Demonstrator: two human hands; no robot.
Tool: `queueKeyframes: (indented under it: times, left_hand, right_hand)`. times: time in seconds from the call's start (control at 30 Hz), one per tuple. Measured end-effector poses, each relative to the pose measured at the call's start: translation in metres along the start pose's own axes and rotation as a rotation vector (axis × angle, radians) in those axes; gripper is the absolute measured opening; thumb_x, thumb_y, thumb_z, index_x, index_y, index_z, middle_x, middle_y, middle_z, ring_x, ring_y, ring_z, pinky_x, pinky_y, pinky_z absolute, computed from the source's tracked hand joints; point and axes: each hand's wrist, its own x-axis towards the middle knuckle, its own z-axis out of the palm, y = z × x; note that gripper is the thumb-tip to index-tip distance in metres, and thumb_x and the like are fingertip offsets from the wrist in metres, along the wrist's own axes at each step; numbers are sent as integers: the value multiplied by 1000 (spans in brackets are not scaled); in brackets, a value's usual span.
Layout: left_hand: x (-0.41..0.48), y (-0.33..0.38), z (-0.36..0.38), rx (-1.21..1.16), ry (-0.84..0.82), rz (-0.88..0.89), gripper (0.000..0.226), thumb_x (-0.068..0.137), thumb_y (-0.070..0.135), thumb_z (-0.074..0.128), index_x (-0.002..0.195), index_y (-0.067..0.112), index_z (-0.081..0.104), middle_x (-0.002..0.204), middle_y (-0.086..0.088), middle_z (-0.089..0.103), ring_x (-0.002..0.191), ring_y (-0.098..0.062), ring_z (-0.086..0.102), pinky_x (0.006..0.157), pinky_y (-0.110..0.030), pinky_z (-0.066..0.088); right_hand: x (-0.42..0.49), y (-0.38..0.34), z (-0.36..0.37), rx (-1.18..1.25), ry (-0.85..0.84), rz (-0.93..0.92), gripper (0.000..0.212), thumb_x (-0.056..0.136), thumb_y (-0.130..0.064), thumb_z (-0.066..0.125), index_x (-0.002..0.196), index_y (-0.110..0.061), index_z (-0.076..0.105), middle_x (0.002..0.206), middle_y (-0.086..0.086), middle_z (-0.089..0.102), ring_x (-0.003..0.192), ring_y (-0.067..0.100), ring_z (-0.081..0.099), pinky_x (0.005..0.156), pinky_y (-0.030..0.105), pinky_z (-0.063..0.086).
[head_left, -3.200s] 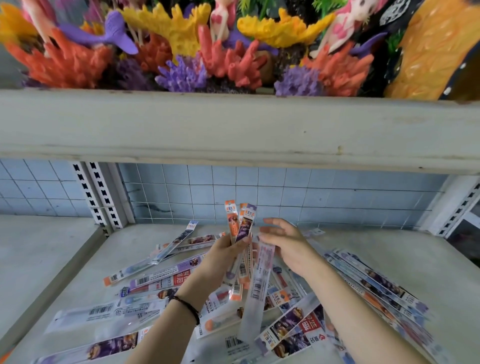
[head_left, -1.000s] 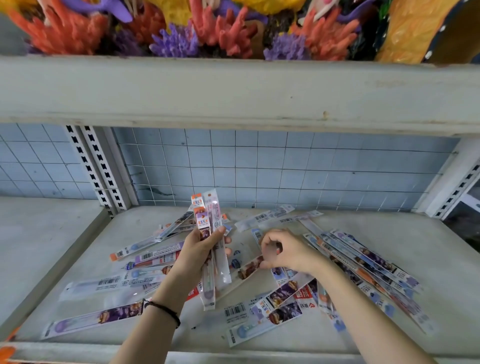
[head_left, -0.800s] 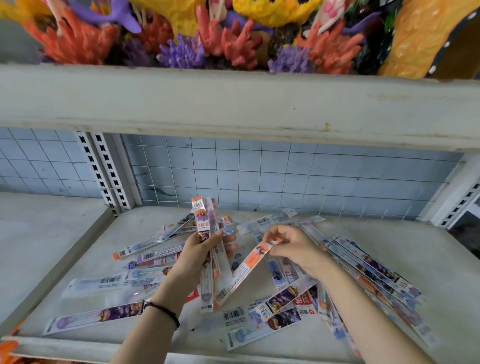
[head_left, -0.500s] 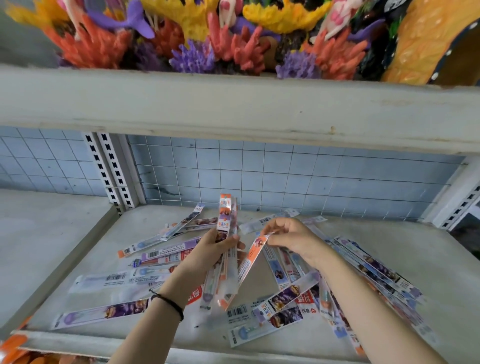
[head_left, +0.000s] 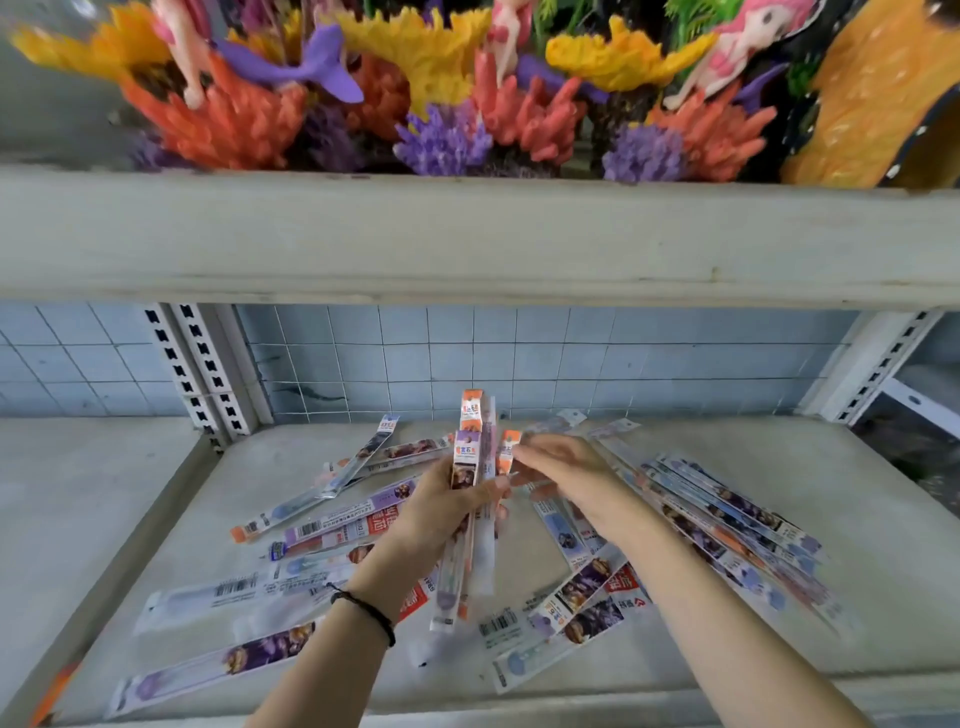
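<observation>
My left hand grips an upright bundle of long, flat toothbrush packets, their orange and purple tops standing above my fingers. My right hand pinches the top of an orange-topped packet and holds it against the right side of that bundle. Several more packets lie scattered flat on the grey shelf under and around both hands, with a fanned row of packets to the right. A black band circles my left wrist.
The upper shelf's front board hangs low overhead, loaded with colourful plastic coral ornaments. A blue tiled wall closes the back. Slotted white uprights stand at the left, another slotted upright at the right.
My right hand picked an orange-topped packet off the shelf, lifted it and brought it against the bundle. My left hand raised the bundle slightly towards the middle.
</observation>
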Motion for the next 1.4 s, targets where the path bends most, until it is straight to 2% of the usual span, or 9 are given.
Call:
queueKeyframes:
  times: [0.2, 0.43, 0.63, 0.73, 0.9, 1.03, 1.2, 1.33, 1.4]
  left_hand:
    - [-4, -2, -2, -95, -81, -28, 44, 76, 13, 74, 112, -4, 55, 89, -18, 71, 71, -27, 67, 71, -38, 57]
    - [-6, 3, 3, -183, -158, -94, 27, 78, 9, 69, 102, 5, 56, 81, -14, 73, 56, -20, 65, 60, -28, 56]
    - [-6, 8, 16, -182, -58, 171, 11, 84, 5, 64, 91, -2, 60, 73, -16, 67, 66, -25, 66, 67, -31, 56]
    - [-1, 16, 27, -110, 12, 303, 18, 83, 1, 65, 96, -12, 61, 76, -17, 68, 67, -24, 67, 70, -31, 57]
    - [-3, -5, 40, 98, 54, 184, 12, 78, 4, 75, 84, 1, 65, 76, -18, 68, 67, -27, 65, 78, -46, 54]
    - [-12, -20, 44, 133, 43, 76, 25, 76, 11, 77, 90, 3, 58, 72, -13, 64, 60, -21, 61, 67, -38, 54]
    - [-15, -6, 43, 153, 29, 179, 21, 81, 5, 71, 91, -7, 57, 67, -14, 67, 57, -20, 64, 60, -24, 53]
    - [-17, -3, 43, 200, 11, 146, 19, 85, 9, 68, 86, -4, 53, 54, -8, 59, 42, -16, 55, 47, -19, 47]
    - [-14, 0, 44, 206, 102, 125, 22, 86, 16, 67, 75, 4, 53, 50, -6, 57, 37, -18, 51, 36, -21, 41]
  right_hand:
    - [2, -3, 10, 18, 141, -57, 6, 83, -17, 70, 88, -14, 71, 84, 0, 71, 75, 10, 64, 66, 25, 49]
    - [-2, -13, 18, 86, 175, -138, 3, 83, -15, 71, 80, -15, 69, 75, -5, 69, 64, 0, 63, 58, 14, 47]
    - [-14, -18, 22, 219, 141, -236, 40, 75, -42, 73, 106, -18, 64, 103, 15, 67, 84, 27, 64, 70, 38, 54]
    - [-23, -29, 17, 230, 56, -284, 46, 76, -38, 70, 117, -21, 61, 107, 13, 67, 75, 19, 63, 51, 27, 48]
    - [-26, -40, 10, 168, 44, -285, 46, 81, -20, 73, 124, -27, 58, 114, -3, 66, 93, 3, 68, 71, 20, 54]
    - [-22, -39, 17, -7, 50, -285, 51, 76, -18, 79, 116, -41, 59, 116, -3, 62, 110, 5, 57, 90, 32, 53]
    - [-26, -53, 25, 68, 34, -360, 38, 80, -10, 74, 101, -39, 65, 105, -4, 67, 97, 12, 67, 81, 33, 58]
    - [-29, -41, 16, 18, 74, -298, 40, 82, -24, 73, 118, -35, 60, 118, -5, 64, 109, 12, 61, 94, 38, 53]
    - [-35, -31, 1, 51, 121, -267, 42, 85, -31, 68, 125, -33, 56, 127, -8, 58, 114, 2, 56, 95, 25, 49]
